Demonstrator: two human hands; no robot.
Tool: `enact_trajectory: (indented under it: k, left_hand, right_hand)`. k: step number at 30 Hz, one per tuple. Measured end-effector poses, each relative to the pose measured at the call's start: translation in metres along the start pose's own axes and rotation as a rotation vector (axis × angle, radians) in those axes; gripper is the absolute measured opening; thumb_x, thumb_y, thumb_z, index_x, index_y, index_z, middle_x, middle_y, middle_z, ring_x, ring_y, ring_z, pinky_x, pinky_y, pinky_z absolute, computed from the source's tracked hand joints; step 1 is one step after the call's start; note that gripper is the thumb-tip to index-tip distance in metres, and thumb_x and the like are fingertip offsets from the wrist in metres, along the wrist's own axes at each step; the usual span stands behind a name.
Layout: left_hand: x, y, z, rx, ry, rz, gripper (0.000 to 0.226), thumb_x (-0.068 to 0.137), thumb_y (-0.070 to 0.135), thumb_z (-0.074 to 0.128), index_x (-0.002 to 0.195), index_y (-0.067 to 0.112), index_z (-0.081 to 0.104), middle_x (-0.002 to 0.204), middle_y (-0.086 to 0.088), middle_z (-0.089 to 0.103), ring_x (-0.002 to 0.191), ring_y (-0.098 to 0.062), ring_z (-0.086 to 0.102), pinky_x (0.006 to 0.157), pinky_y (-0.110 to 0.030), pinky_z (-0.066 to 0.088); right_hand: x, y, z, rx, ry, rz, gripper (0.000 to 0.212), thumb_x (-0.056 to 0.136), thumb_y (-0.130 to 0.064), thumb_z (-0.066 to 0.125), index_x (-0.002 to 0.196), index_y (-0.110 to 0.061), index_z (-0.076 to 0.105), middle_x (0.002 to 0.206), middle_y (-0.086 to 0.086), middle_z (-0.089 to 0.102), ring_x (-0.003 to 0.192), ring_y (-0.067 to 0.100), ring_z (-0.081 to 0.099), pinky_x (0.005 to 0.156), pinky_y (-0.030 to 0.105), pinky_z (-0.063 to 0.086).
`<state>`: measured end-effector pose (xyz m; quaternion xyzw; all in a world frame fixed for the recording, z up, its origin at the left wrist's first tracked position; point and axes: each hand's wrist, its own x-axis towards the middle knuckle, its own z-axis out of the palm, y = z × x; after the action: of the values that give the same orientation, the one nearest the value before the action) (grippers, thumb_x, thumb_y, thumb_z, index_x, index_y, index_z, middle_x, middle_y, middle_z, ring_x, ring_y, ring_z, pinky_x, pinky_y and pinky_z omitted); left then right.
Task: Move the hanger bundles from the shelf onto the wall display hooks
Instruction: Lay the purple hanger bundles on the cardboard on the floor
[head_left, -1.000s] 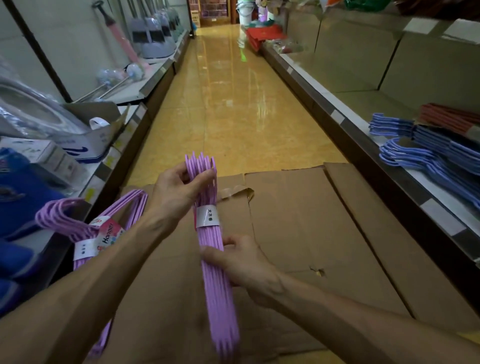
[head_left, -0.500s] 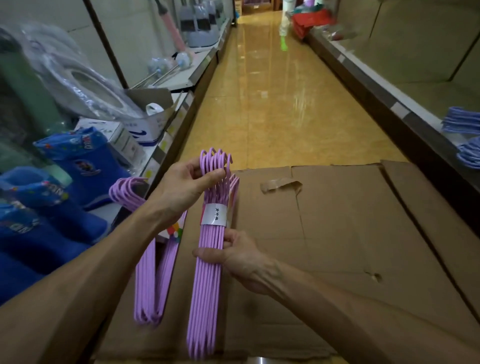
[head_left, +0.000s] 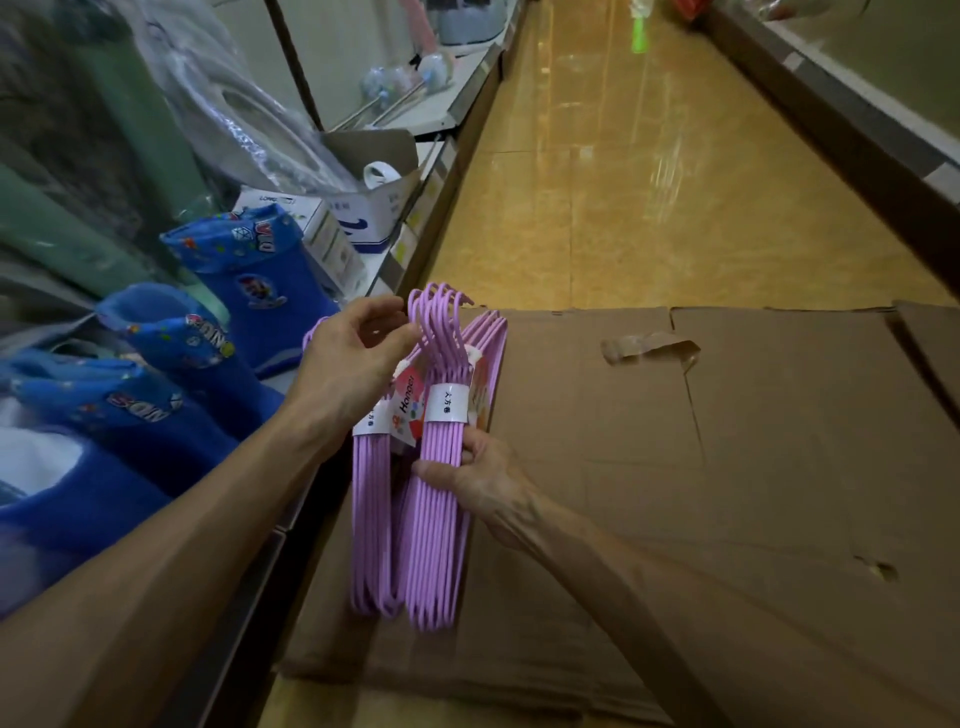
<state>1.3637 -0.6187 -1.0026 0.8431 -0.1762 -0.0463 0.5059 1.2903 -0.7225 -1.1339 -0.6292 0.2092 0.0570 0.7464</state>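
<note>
Dim aisle, glare on the glossy floor (head_left: 613, 171), blurred, warped edges.

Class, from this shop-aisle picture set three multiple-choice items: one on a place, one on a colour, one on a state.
1. Where do the blue boots stand?
A. on the shelf left of the aisle
B. on the cardboard
C. on the floor

2. What colour are the hanger bundles?
A. red
B. lilac
C. green

3. What is the right hand doing?
A. hanging open
B. pressing flat on the cardboard
C. gripping a hanger bundle below its white band

Key: 1 A, they stand among the goods at the left; 2 B, every hanger is pale purple; 3 C, its fingers curl round the bundle.
</note>
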Motion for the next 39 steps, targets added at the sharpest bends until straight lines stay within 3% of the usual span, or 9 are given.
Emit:
enact_trajectory:
  k: [3, 8, 11, 18, 21, 27, 30, 33, 39]
  left_hand:
    - [-0.002, -0.005, -0.004, 0.002, 0.054, 0.014, 0.034, 0.095, 0.025, 0.064, 0.128, 0.021, 0.062, 0.11, 0.017, 0.064, 0.092, 0.014, 0.061, 0.058, 0.0, 0.045]
    - [-0.002, -0.014, -0.008, 0.038, 0.168, 0.026, 0.028, 0.097, 0.027, 0.062, 0.125, 0.028, 0.058, 0.105, 0.02, 0.058, 0.084, 0.025, 0.054, 0.055, 0.004, 0.04]
    - [-0.001, -0.019, -0.01, 0.081, 0.203, 0.04, 0.028, 0.098, 0.025, 0.06, 0.125, 0.026, 0.059, 0.104, 0.02, 0.057, 0.08, 0.034, 0.048, 0.058, 0.007, 0.037]
    - [-0.005, -0.016, -0.005, 0.053, 0.19, 0.057, 0.024, 0.099, 0.021, 0.059, 0.122, 0.028, 0.059, 0.1, 0.017, 0.062, 0.081, 0.026, 0.055, 0.059, 0.002, 0.042]
    - [-0.008, -0.012, -0.001, 0.034, 0.162, 0.073, 0.023, 0.099, 0.021, 0.058, 0.12, 0.029, 0.059, 0.1, 0.016, 0.063, 0.083, 0.02, 0.059, 0.06, -0.001, 0.045]
    - [-0.011, 0.0, 0.011, -0.01, 0.101, 0.071, 0.023, 0.1, 0.025, 0.057, 0.122, 0.027, 0.061, 0.105, 0.01, 0.063, 0.097, -0.008, 0.066, 0.068, -0.014, 0.054]
    - [-0.015, 0.009, 0.024, -0.02, 0.068, 0.083, 0.022, 0.099, 0.026, 0.057, 0.121, 0.026, 0.061, 0.104, 0.004, 0.066, 0.094, -0.01, 0.068, 0.07, -0.019, 0.057]
    - [-0.019, 0.022, 0.038, -0.044, 0.055, 0.083, 0.023, 0.099, 0.026, 0.058, 0.121, 0.023, 0.063, 0.103, 0.004, 0.066, 0.09, -0.008, 0.069, 0.068, -0.019, 0.057]
    - [-0.034, 0.055, 0.068, -0.064, -0.042, 0.115, 0.02, 0.1, 0.028, 0.057, 0.119, 0.026, 0.061, 0.102, 0.004, 0.068, 0.086, -0.007, 0.068, 0.071, -0.021, 0.055]
  right_hand:
    - [0.01, 0.004, 0.004, -0.05, -0.002, 0.006, 0.033, 0.082, -0.011, 0.079, 0.112, -0.018, 0.066, 0.107, 0.004, 0.073, 0.098, 0.025, 0.071, 0.089, 0.045, 0.059]
    - [0.019, 0.007, 0.01, -0.163, 0.003, -0.037, 0.022, 0.086, -0.015, 0.077, 0.099, -0.028, 0.064, 0.093, -0.007, 0.069, 0.087, 0.012, 0.067, 0.076, 0.027, 0.058]
    - [0.021, 0.009, 0.018, -0.191, 0.002, -0.026, 0.021, 0.087, -0.016, 0.075, 0.106, -0.019, 0.065, 0.098, -0.004, 0.069, 0.091, 0.015, 0.067, 0.078, 0.028, 0.058]
    - [0.018, 0.01, 0.026, -0.217, -0.018, 0.004, 0.03, 0.089, -0.018, 0.072, 0.118, -0.012, 0.065, 0.109, 0.0, 0.069, 0.101, 0.02, 0.066, 0.082, 0.028, 0.056]
    - [0.016, 0.006, 0.025, -0.248, -0.046, 0.011, 0.035, 0.09, -0.019, 0.071, 0.124, -0.014, 0.063, 0.114, 0.0, 0.068, 0.107, 0.021, 0.064, 0.092, 0.034, 0.054]
    - [0.004, -0.01, 0.012, -0.376, -0.066, -0.029, 0.03, 0.093, -0.031, 0.068, 0.117, -0.014, 0.064, 0.11, 0.002, 0.069, 0.104, 0.022, 0.064, 0.094, 0.041, 0.054]
    - [-0.007, -0.024, -0.013, -0.482, 0.026, -0.074, 0.022, 0.094, -0.038, 0.064, 0.098, -0.016, 0.065, 0.1, 0.002, 0.069, 0.093, 0.021, 0.064, 0.08, 0.033, 0.052]
    - [-0.026, -0.042, -0.049, -0.632, 0.156, -0.111, 0.024, 0.092, -0.046, 0.061, 0.097, -0.023, 0.065, 0.104, 0.004, 0.071, 0.098, 0.023, 0.065, 0.085, 0.035, 0.053]
    - [-0.084, -0.078, -0.124, -0.832, 0.28, -0.243, 0.029, 0.096, -0.048, 0.051, 0.112, -0.026, 0.062, 0.108, -0.004, 0.067, 0.101, 0.018, 0.06, 0.091, 0.044, 0.052]
